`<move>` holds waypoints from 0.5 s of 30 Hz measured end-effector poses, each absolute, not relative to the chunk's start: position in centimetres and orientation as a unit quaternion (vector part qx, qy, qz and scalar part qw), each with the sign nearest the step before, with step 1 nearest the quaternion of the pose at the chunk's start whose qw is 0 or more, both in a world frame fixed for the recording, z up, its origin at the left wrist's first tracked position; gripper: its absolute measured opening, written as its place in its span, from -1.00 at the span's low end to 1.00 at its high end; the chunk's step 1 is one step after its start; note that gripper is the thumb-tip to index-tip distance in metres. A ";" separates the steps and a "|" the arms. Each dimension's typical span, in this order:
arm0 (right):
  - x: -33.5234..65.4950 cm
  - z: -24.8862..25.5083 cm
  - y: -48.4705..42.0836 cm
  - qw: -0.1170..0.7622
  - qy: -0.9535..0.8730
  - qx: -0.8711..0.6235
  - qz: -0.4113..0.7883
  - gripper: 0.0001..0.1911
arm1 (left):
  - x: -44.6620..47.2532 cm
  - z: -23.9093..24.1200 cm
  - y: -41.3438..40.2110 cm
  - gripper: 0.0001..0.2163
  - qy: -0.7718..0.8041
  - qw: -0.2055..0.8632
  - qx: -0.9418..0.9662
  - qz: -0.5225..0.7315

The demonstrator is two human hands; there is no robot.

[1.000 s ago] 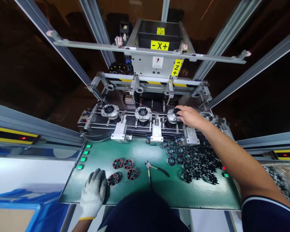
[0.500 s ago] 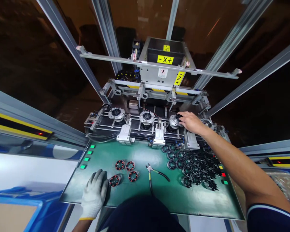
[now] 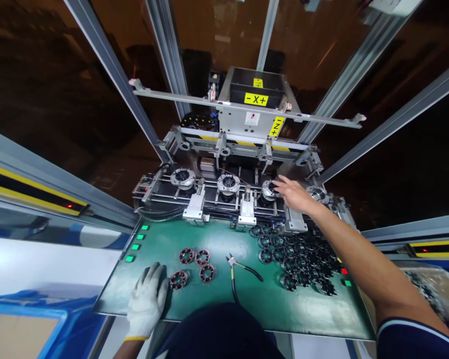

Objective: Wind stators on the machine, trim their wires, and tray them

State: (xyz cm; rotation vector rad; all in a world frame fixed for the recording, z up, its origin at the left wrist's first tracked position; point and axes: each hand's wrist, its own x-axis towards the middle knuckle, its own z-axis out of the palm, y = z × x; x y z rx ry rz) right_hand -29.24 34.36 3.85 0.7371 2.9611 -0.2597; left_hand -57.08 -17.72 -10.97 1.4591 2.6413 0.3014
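My left hand (image 3: 147, 299), in a white knit glove, lies flat with its fingers out near the front left of the green work surface (image 3: 224, 299). Just right of it are several copper-wound stators (image 3: 178, 280). Bare and reaching forward, my right hand (image 3: 292, 193) is at the third round winding fixture (image 3: 269, 189). Its fingers are stretched out and slightly apart, with the tips at the fixture's rim and no part visibly gripped. They partly cover the black stator core in that fixture. Two more fixtures (image 3: 228, 184) to the left hold black cores.
Side cutters (image 3: 232, 264) lie mid-table. Several black stator cores (image 3: 303, 257) crowd the right side. Green buttons (image 3: 135, 247) line the left edge. Behind the fixtures stands the winding head (image 3: 256, 94) with its crossbar. Yellow-black light barriers (image 3: 33, 189) flank the sides; a blue bin (image 3: 65, 319) is lower left.
My right hand has shifted slightly at the third fixture, its fingers straighter and more spread, uncovering more of the ring. My left hand stays in place. The camera view has tilted a little.
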 end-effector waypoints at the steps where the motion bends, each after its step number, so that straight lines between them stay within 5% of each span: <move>1: -29.0 3.6 34.0 0.030 0.965 0.246 -0.086 -0.49 | -57.0 -10.8 -17.6 -0.62 0.871 0.055 0.478 0.101; 10: -28.9 1.7 28.9 -0.105 0.931 0.332 -0.106 -0.40 | -56.4 -9.4 -16.7 -0.60 0.883 0.066 0.456 0.093; 15: -24.9 -0.5 17.9 -0.179 0.908 0.364 -0.098 -0.57 | -56.2 -9.3 -16.7 -0.59 0.886 0.081 0.446 0.096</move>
